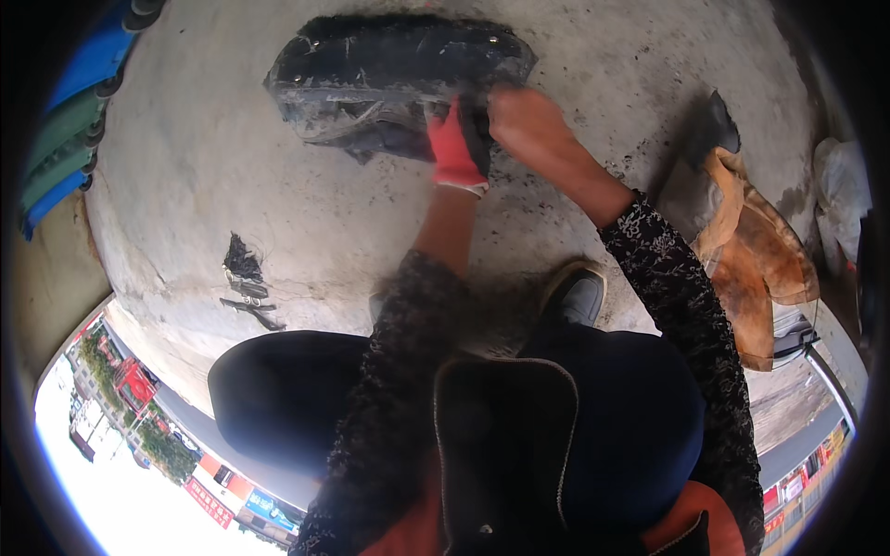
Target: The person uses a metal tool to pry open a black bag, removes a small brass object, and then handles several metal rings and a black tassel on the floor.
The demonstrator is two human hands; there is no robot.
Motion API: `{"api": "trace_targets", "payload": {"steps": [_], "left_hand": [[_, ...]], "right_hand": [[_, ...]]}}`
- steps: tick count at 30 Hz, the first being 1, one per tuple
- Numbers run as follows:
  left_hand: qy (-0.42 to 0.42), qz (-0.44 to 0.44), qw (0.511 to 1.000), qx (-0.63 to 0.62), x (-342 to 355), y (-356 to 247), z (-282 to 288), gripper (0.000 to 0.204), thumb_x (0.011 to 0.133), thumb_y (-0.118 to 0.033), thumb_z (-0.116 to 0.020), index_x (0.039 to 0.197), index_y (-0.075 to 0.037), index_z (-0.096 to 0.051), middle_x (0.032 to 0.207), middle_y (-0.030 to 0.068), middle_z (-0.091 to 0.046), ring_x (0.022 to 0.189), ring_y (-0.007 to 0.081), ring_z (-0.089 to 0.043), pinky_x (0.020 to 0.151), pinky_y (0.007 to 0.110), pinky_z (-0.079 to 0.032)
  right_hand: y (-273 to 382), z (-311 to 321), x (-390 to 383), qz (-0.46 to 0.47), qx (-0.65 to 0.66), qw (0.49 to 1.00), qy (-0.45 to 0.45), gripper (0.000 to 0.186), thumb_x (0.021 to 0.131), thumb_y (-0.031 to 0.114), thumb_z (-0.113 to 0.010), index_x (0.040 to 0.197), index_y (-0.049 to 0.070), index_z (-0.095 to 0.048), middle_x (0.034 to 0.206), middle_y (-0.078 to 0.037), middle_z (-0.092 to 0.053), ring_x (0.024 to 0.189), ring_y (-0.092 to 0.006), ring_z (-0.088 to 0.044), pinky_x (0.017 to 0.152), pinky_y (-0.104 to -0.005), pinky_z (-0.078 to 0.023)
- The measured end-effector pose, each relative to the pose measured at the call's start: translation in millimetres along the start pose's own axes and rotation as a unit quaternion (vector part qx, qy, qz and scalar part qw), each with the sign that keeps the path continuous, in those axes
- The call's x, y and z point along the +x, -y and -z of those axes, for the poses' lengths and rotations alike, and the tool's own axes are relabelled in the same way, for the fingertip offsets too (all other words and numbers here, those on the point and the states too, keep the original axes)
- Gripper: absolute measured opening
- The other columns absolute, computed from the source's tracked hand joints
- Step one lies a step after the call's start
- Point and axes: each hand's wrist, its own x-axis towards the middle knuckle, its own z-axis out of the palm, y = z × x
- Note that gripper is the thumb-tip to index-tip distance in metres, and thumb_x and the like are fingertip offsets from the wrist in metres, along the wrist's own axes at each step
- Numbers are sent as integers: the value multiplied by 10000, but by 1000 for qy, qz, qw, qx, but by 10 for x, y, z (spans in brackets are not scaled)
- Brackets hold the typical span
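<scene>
A worn black bag [394, 57] with small metal studs and dusty scuffed sides lies on the concrete floor in front of me. My left hand [453, 148], in a red glove, is closed on the near edge of this bag, right of its middle. Bare and slightly blurred, my right hand [530, 125] is curled into a fist against the bag's near right side. Dark material shows between the two hands. Whatever the right fingers grip is hidden behind the hand itself.
Scraps of black material with metal bits [245, 271] lie on the floor to the left. At the right are a stained tan leather piece [753, 269] and a whitish plastic bag [842, 190]. Blue and green rolled sheets [69, 139] stand at the far left. My shoe [577, 295] is close below.
</scene>
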Motion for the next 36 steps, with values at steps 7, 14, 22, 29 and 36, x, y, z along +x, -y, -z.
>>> {"api": "trace_targets", "payload": {"steps": [7,14,22,29,36], "left_hand": [[-73,163,971,-157,-106,-310,-56,271,969,-272,-596,1036,-15,-648,824,66,-669,661,141,-603,554,278,-481],[-78,181,957,-212,-206,-346,-178,207,959,-245,-625,963,-41,-656,697,17,-608,536,107,-529,452,265,-415],[-85,181,957,-210,-254,-366,-156,224,941,-261,-657,1002,-45,-651,719,19,-611,551,107,-531,460,267,-421],[-133,217,944,-209,-214,-387,-207,242,966,-261,-606,1114,-72,-575,761,26,-600,592,134,-568,492,280,-446],[-36,166,960,-224,-103,92,118,336,1012,-319,-415,1245,-115,-546,1135,82,-619,1020,264,-603,902,436,-501]], "right_hand": [[-31,-75,-189,55,-54,997,-29,161,854,95,-520,904,-45,-580,767,-253,-669,730,-419,-680,650,-502,-544],[-110,25,-284,69,-118,991,0,168,876,95,-493,918,-44,-578,763,-240,-674,737,-405,-693,649,-494,-552],[-147,-42,-340,78,-103,992,-7,154,850,76,-505,913,-41,-584,760,-244,-671,724,-403,-687,649,-487,-555],[-856,-131,-717,57,-102,993,-27,123,890,104,-557,888,-18,-557,731,-248,-633,682,-431,-642,598,-477,-520],[-285,26,-407,123,56,987,-92,185,933,139,-593,856,-17,-530,681,-248,-591,638,-447,-609,564,-497,-473]]}}
